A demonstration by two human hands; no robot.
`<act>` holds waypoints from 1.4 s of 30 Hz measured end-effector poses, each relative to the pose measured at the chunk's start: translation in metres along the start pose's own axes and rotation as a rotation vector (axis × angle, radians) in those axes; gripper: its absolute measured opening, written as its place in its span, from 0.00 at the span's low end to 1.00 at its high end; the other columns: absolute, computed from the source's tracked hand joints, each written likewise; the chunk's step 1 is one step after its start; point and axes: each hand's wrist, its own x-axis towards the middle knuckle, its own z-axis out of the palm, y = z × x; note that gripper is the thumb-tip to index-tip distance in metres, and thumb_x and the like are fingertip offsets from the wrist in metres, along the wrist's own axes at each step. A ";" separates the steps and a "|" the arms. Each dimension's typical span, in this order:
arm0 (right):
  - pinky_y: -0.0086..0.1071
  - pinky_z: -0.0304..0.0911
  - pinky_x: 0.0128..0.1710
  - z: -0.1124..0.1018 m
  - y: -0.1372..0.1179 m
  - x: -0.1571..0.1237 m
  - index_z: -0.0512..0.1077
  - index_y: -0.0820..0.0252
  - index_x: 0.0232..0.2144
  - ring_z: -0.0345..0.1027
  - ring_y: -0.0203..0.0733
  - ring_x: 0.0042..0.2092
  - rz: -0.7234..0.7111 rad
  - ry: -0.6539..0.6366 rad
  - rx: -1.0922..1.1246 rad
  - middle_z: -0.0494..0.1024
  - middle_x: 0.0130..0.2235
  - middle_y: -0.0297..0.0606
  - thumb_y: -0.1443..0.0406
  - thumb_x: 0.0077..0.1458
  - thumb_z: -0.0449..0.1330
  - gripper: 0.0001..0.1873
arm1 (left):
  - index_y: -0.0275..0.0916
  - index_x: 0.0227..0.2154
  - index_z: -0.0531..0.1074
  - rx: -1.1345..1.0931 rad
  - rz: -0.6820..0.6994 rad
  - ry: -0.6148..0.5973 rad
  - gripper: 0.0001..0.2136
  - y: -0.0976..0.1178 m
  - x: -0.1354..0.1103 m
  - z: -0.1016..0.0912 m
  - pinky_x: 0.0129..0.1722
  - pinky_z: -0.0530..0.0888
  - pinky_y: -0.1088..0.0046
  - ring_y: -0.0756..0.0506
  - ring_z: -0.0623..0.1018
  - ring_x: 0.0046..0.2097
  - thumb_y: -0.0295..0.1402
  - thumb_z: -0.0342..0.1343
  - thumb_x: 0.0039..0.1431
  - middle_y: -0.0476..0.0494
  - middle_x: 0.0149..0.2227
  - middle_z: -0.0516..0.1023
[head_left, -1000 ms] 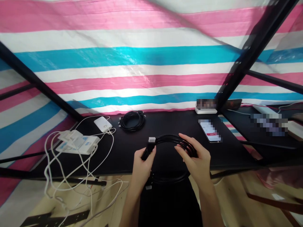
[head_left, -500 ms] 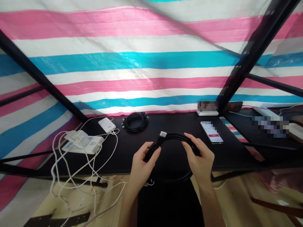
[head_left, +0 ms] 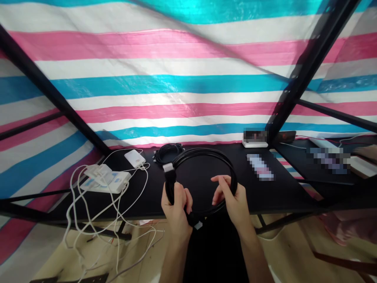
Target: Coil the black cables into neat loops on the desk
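Observation:
A thick black cable, coiled into a loop, is held upright in front of me over the black table's front edge. My left hand is wrapped round the left side of the coil, just below a plug with a white cap. Below that hand, another pale-tipped plug hangs at the bottom of the loop. On the right side of the coil my right hand curls round it, with fingers bent into the loop. Behind the held loop, a second black cable coil lies on the table.
White power strips with tangled cords lie on the left, beside a white power bank. A phone lies right of my hands, with a white-based device behind it. Black frame posts and striped sheeting enclose the table.
The coil has been tipped up and opened into a rounder loop. My left hand has turned thumb-up and the white-capped plug has moved left. The right hand has shifted lower on the coil.

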 end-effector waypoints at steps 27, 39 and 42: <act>0.29 0.61 0.20 -0.030 0.159 0.061 0.71 0.69 0.47 0.67 0.40 0.19 0.197 0.213 -0.339 0.71 0.15 0.31 0.54 0.49 0.55 0.28 | 0.35 0.36 0.68 0.749 -0.693 -0.336 0.25 -0.126 0.035 -0.070 0.14 0.61 0.78 0.51 0.72 0.17 0.51 0.60 0.40 0.49 0.25 0.72; 0.30 0.68 0.19 -0.056 0.165 0.077 0.74 0.66 0.39 0.68 0.36 0.21 0.108 0.354 -0.173 0.76 0.37 0.44 0.54 0.47 0.57 0.22 | 0.50 0.57 0.62 1.404 0.578 -0.893 0.22 -0.126 0.043 -0.110 0.56 0.66 0.55 0.39 0.63 0.61 0.28 0.48 0.59 0.43 0.60 0.64; 0.30 0.66 0.19 -0.059 0.167 0.076 0.75 0.63 0.34 0.67 0.35 0.21 0.081 0.300 -0.210 0.77 0.34 0.41 0.55 0.48 0.57 0.18 | 0.48 0.58 0.59 1.476 0.621 -0.988 0.23 -0.134 0.045 -0.108 0.57 0.65 0.54 0.42 0.62 0.62 0.25 0.44 0.61 0.44 0.60 0.64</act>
